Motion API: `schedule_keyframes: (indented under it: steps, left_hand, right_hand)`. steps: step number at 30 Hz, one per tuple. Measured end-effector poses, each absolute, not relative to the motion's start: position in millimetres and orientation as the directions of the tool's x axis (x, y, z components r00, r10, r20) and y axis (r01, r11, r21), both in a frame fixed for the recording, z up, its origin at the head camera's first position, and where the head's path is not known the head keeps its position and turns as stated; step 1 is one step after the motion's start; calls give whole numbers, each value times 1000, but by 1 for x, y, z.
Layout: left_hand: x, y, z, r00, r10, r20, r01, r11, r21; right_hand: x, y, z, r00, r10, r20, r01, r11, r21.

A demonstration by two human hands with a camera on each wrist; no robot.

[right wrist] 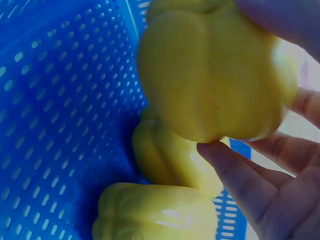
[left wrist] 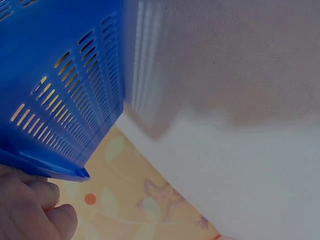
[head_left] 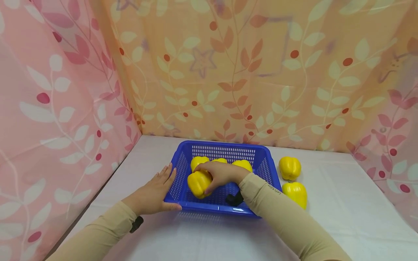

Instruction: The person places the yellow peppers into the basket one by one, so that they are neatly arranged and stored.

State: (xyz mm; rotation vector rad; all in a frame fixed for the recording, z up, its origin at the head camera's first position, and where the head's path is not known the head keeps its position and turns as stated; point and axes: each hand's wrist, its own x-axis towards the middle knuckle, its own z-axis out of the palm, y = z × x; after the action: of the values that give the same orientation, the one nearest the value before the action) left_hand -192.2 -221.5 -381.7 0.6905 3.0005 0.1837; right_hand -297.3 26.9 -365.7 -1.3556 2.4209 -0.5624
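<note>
My right hand (head_left: pixel 223 173) grips a yellow bell pepper (head_left: pixel 199 184) inside the blue plastic basket (head_left: pixel 222 208), fingers over its top and thumb on the near side. In the right wrist view this pepper (right wrist: pixel 215 75) is held above the basket floor, with two more peppers (right wrist: pixel 155 212) lying below it. Behind the hand, several yellow peppers (head_left: pixel 241 165) sit along the basket's far side, partly hidden. My left hand (head_left: pixel 151 192) rests at the basket's front left corner, fingers extended along the left rim and thumb on the front rim.
Two yellow peppers lie on the white table (head_left: pixel 343 203) right of the basket: one farther back (head_left: pixel 290 168), one nearer (head_left: pixel 295 194), partly behind the right sleeve. Patterned curtains (head_left: pixel 228 72) stand behind and at both sides. A dark device (head_left: pixel 136 224) is on the left wrist.
</note>
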Motion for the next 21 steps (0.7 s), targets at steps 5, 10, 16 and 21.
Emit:
schedule_keyframes:
  steps: [5,10,16,21]
  left_hand:
    - [-192,-221,-381,-899,437,-32,430,894,123]
    - [-192,-221,-381,-900,433,-45,425,897,118]
    - [-192,-222,-382,-904,425,-51,417,900,127]
    - [-192,-221,-383,-906,420,-55,411,903,126]
  right_hand:
    - [-298,26,-370,-504,-856,-112,-731,492,-473]
    - [-299,25,-373,-507,-849,-148,-704,507,-497]
    - [-298,22,-378,-525,-826,-206,-668,550,-501]
    - [-297,19,-383,-527,-812,-251,-666,578,-472]
